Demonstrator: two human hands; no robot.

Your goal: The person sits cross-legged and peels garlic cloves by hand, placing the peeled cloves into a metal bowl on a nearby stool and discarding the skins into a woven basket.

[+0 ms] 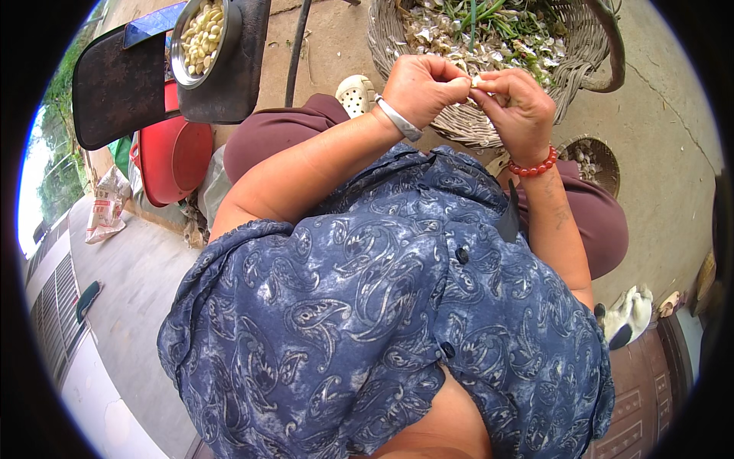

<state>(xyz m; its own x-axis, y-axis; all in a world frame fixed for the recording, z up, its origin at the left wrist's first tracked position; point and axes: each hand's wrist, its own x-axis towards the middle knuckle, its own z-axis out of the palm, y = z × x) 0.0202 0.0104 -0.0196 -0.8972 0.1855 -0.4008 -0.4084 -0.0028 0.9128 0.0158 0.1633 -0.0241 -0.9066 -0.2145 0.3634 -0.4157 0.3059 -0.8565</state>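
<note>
My left hand (427, 89) and my right hand (516, 109) meet at their fingertips above a wicker basket (390, 43). Pinched between them is a small pale piece, seemingly a garlic clove (475, 82), mostly covered by the fingers. Papery garlic skins (427, 34) and green stalks (487, 14) fill the basket below. To the left, a steel bowl (230, 34) of peeled garlic cloves (202, 37) rests on a dark seat (226, 103). A small round basket (613, 163) on the right contains what look like unpeeled garlic cloves (588, 160).
Beneath the dark panel (117, 94) at left is a red plastic basin (178, 163), with a printed sack (109, 201) beside it. The big basket's arched handle (616, 54) rises at the right. A black-and-white animal (628, 318) lies on the floor at lower right.
</note>
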